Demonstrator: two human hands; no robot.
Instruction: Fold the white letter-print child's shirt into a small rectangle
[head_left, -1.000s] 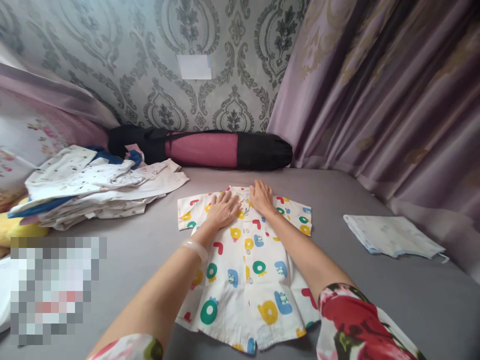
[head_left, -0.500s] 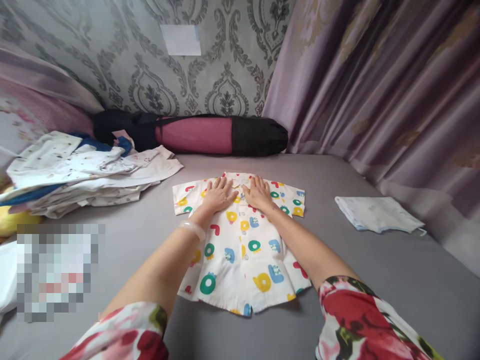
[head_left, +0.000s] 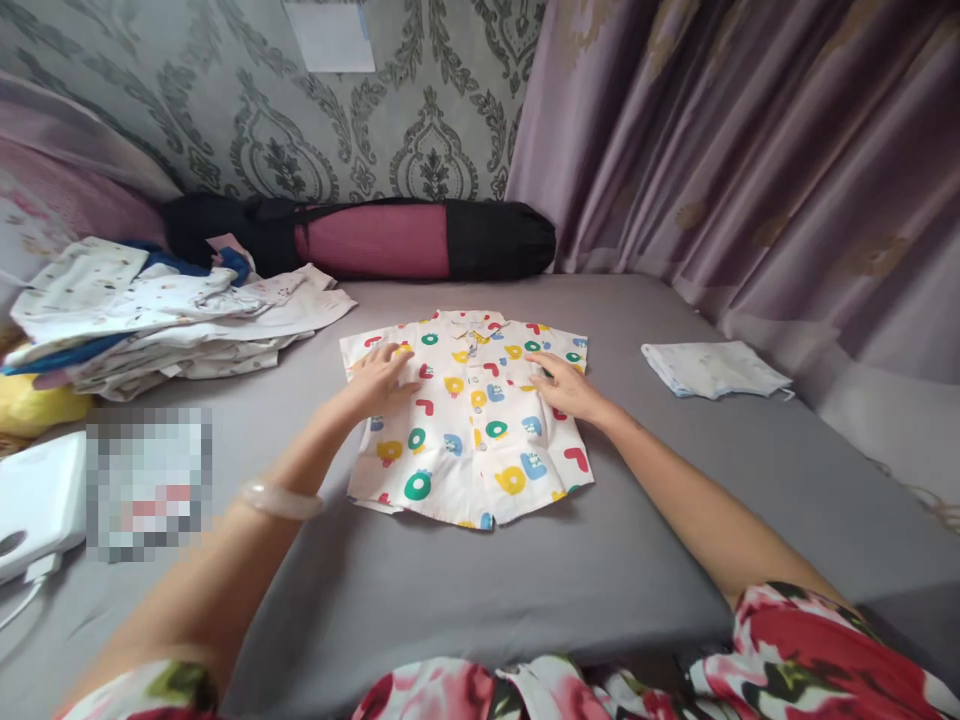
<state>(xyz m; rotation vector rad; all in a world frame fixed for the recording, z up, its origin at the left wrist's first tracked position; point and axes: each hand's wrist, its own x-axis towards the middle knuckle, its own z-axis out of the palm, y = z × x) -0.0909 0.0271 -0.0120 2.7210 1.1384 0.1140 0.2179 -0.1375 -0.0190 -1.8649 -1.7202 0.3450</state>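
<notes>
Both my hands rest flat and released on the small white cotton shirt (head_left: 469,420) printed with coloured letters, left hand (head_left: 382,378) and right hand (head_left: 564,388) near its sleeves. It lies spread, buttoned front up, mid-way across the grey bed (head_left: 480,590), collar pointing away from me toward the wall, long axis running collar to hem.

The shirt (head_left: 469,415) is white with red, yellow, green and blue shapes. It lies on a plain grey sheet (head_left: 480,590). Behind the shirt, a pink-and-black bag (head_left: 375,238); right of it, mauve curtains (head_left: 735,150).
</notes>
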